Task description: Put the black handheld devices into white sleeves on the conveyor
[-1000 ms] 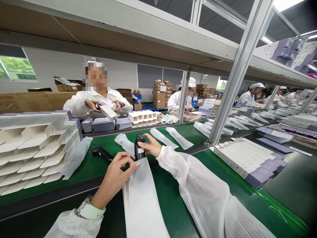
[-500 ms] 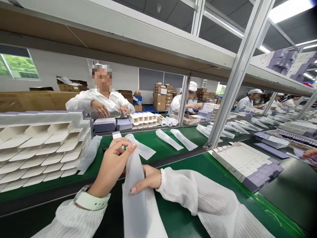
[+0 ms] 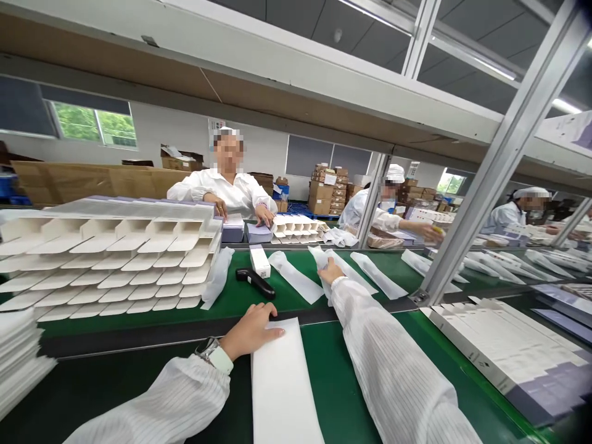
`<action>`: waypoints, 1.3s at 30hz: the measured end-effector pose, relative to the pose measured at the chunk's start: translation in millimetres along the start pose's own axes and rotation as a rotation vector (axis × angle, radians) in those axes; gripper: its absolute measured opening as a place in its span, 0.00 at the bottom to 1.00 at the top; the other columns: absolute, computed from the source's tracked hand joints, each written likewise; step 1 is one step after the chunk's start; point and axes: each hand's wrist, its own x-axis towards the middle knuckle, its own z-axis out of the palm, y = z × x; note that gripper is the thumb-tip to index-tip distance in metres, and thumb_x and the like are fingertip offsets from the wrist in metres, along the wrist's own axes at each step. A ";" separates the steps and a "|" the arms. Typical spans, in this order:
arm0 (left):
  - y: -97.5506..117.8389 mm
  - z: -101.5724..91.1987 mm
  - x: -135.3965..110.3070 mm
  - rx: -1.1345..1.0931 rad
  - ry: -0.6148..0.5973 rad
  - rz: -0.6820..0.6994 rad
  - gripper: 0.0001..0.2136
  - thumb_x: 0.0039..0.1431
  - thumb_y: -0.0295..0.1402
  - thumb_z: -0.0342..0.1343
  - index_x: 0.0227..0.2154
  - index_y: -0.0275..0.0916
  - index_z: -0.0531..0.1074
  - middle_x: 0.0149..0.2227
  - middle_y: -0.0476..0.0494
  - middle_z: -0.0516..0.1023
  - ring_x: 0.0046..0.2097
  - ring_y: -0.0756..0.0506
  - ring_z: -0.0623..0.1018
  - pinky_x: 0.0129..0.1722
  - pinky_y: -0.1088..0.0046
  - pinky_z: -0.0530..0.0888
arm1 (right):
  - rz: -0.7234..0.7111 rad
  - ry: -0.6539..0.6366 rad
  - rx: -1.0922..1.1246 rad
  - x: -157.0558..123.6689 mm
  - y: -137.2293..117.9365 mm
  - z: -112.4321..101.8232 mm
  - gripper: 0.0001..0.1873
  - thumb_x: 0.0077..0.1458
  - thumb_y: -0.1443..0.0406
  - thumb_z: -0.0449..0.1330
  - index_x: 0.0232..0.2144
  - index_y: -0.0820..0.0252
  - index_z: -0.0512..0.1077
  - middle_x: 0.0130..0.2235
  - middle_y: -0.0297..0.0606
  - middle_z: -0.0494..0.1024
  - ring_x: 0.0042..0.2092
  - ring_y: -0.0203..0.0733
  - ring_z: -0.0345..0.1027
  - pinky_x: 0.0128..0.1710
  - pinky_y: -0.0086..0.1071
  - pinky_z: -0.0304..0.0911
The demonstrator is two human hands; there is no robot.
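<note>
My left hand (image 3: 252,333) lies at the far end of a white foam sleeve stack (image 3: 284,388), thumb on top and fingers loosely spread. Reaching forward over the green belt (image 3: 296,308), my right hand (image 3: 330,271) is closed on a thin white foam sleeve (image 3: 318,254), partly hidden behind the hand. Similar flat sleeves lie on the belt to both sides of it, one on the left (image 3: 296,277) and one on the right (image 3: 379,275).
A black handheld device (image 3: 255,282) and a small white box (image 3: 259,262) lie on the belt. Stacked open cartons (image 3: 120,259) stand left; flat cartons (image 3: 504,351) lie right. A metal post (image 3: 499,154) rises at right. A co-worker (image 3: 226,185) handles purple boxes opposite.
My right hand has carried the foam sleeve forward to the belt. My left hand has let go of it and moved down onto the white stack. The view has shifted left.
</note>
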 end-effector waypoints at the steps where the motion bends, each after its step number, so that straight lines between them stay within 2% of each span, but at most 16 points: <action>1: 0.4 -2.9 0.1 -0.026 -0.033 -0.008 0.18 0.46 0.48 0.46 0.33 0.38 0.65 0.30 0.46 0.66 0.35 0.44 0.67 0.29 0.73 0.63 | 0.001 0.004 -0.031 -1.2 -3.8 5.1 0.30 0.38 0.66 0.57 0.48 0.62 0.58 0.43 0.49 0.66 0.45 0.53 0.60 0.41 0.43 0.54; 3: 0.1 -7.2 1.2 -0.068 -0.088 -0.016 0.17 0.45 0.48 0.46 0.29 0.38 0.65 0.28 0.48 0.66 0.31 0.46 0.67 0.25 0.75 0.61 | -0.068 -0.019 -0.066 -4.7 -19.1 14.3 0.34 0.40 0.65 0.57 0.52 0.58 0.53 0.48 0.49 0.61 0.50 0.53 0.54 0.45 0.44 0.49; 4: -0.3 -8.3 2.0 -0.078 -0.103 -0.017 0.16 0.44 0.48 0.48 0.27 0.38 0.65 0.27 0.49 0.65 0.29 0.47 0.66 0.24 0.76 0.59 | -0.155 -0.059 -0.072 -7.8 -29.6 19.4 0.32 0.44 0.63 0.55 0.52 0.56 0.52 0.48 0.47 0.61 0.50 0.51 0.54 0.46 0.42 0.49; 6: -0.9 -8.7 3.3 -0.075 -0.106 -0.015 0.14 0.42 0.46 0.51 0.23 0.38 0.65 0.25 0.51 0.65 0.28 0.49 0.66 0.23 0.77 0.58 | -0.374 -0.198 -0.063 -17.3 -53.1 33.3 0.26 0.49 0.58 0.50 0.51 0.54 0.54 0.45 0.43 0.64 0.48 0.46 0.57 0.44 0.37 0.52; 8: -0.5 -7.4 3.8 -0.058 -0.079 -0.012 0.13 0.41 0.43 0.52 0.20 0.37 0.65 0.23 0.51 0.65 0.27 0.49 0.66 0.22 0.77 0.57 | -0.518 -0.358 -0.057 -30.1 -73.8 51.8 0.26 0.48 0.51 0.48 0.48 0.53 0.58 0.42 0.41 0.66 0.46 0.46 0.59 0.43 0.37 0.54; 10: 1.1 -5.8 3.3 -0.035 -0.040 -0.002 0.12 0.42 0.42 0.52 0.19 0.37 0.66 0.23 0.51 0.66 0.27 0.49 0.66 0.23 0.77 0.57 | -0.558 -0.437 -0.058 -42.4 -86.1 70.6 0.29 0.43 0.48 0.52 0.48 0.51 0.58 0.43 0.42 0.66 0.47 0.49 0.58 0.43 0.40 0.54; 14: 6.0 -3.6 -0.9 0.044 0.014 0.042 0.13 0.46 0.41 0.49 0.18 0.37 0.68 0.22 0.50 0.67 0.27 0.48 0.67 0.24 0.75 0.58 | -0.467 -0.396 0.060 -49.9 -80.5 87.7 0.26 0.45 0.62 0.56 0.48 0.50 0.57 0.43 0.41 0.67 0.47 0.49 0.58 0.43 0.43 0.54; 17: 8.5 -2.1 -7.0 0.069 0.042 0.082 0.13 0.51 0.40 0.45 0.23 0.38 0.69 0.23 0.50 0.69 0.27 0.48 0.68 0.24 0.75 0.59 | -0.337 -0.355 0.289 -38.7 -63.2 76.3 0.26 0.47 0.65 0.53 0.50 0.53 0.53 0.41 0.39 0.68 0.43 0.44 0.63 0.42 0.39 0.57; 20: 8.6 0.1 -14.0 0.129 0.113 0.092 0.11 0.54 0.37 0.41 0.33 0.41 0.66 0.25 0.51 0.68 0.26 0.49 0.68 0.24 0.75 0.61 | -0.073 -0.306 0.909 -26.5 -49.9 49.2 0.32 0.46 0.66 0.54 0.51 0.54 0.46 0.37 0.37 0.69 0.39 0.41 0.66 0.40 0.38 0.60; 22: 7.2 1.8 -17.1 0.234 0.174 0.151 0.09 0.55 0.36 0.41 0.32 0.41 0.65 0.28 0.49 0.68 0.30 0.48 0.69 0.26 0.74 0.63 | 0.039 -0.354 1.261 -25.3 -45.3 26.3 0.38 0.42 0.67 0.58 0.51 0.49 0.42 0.34 0.34 0.69 0.36 0.41 0.68 0.35 0.39 0.63; 24: 4.8 3.4 -18.1 0.330 0.227 0.251 0.09 0.55 0.35 0.42 0.28 0.39 0.65 0.36 0.45 0.67 0.37 0.46 0.69 0.33 0.72 0.65 | 0.060 -0.463 1.412 -31.6 -43.6 4.2 0.43 0.37 0.68 0.61 0.50 0.44 0.40 0.33 0.31 0.70 0.33 0.41 0.69 0.31 0.39 0.64; 26: 1.8 4.7 -17.5 0.396 0.262 0.323 0.10 0.55 0.35 0.43 0.27 0.39 0.67 0.43 0.43 0.63 0.43 0.43 0.66 0.38 0.68 0.65 | 0.039 -0.571 1.426 -43.0 -44.5 -12.8 0.46 0.34 0.69 0.63 0.49 0.41 0.40 0.32 0.29 0.69 0.31 0.42 0.70 0.27 0.38 0.65; 28: -1.0 5.8 -16.4 0.442 0.277 0.351 0.10 0.55 0.35 0.43 0.28 0.39 0.68 0.44 0.42 0.63 0.44 0.43 0.66 0.40 0.66 0.65 | 0.012 -0.636 1.397 -55.4 -47.7 -21.9 0.45 0.34 0.69 0.64 0.48 0.41 0.41 0.32 0.28 0.69 0.29 0.42 0.70 0.26 0.38 0.65; 33: -0.7 5.2 -16.0 0.387 0.298 0.367 0.11 0.54 0.39 0.45 0.27 0.39 0.69 0.43 0.42 0.63 0.43 0.43 0.67 0.40 0.66 0.66 | -0.049 -0.679 1.372 -73.3 -60.1 -19.1 0.41 0.35 0.65 0.64 0.46 0.42 0.43 0.33 0.28 0.68 0.28 0.41 0.70 0.26 0.40 0.66; 36: 5.9 1.7 -16.9 0.240 0.323 0.317 0.13 0.52 0.42 0.47 0.23 0.39 0.68 0.42 0.43 0.62 0.45 0.43 0.66 0.40 0.68 0.66 | -0.028 -0.692 1.338 -76.5 -64.5 -13.4 0.37 0.36 0.61 0.63 0.45 0.44 0.45 0.31 0.28 0.68 0.27 0.40 0.70 0.25 0.39 0.66; 39: 13.4 -3.6 -16.5 -0.006 0.345 0.167 0.15 0.50 0.46 0.48 0.19 0.39 0.67 0.43 0.44 0.61 0.44 0.44 0.66 0.36 0.72 0.67 | -0.014 -0.734 1.270 -79.3 -65.6 -10.3 0.29 0.38 0.55 0.61 0.41 0.50 0.51 0.28 0.29 0.69 0.26 0.38 0.69 0.23 0.34 0.64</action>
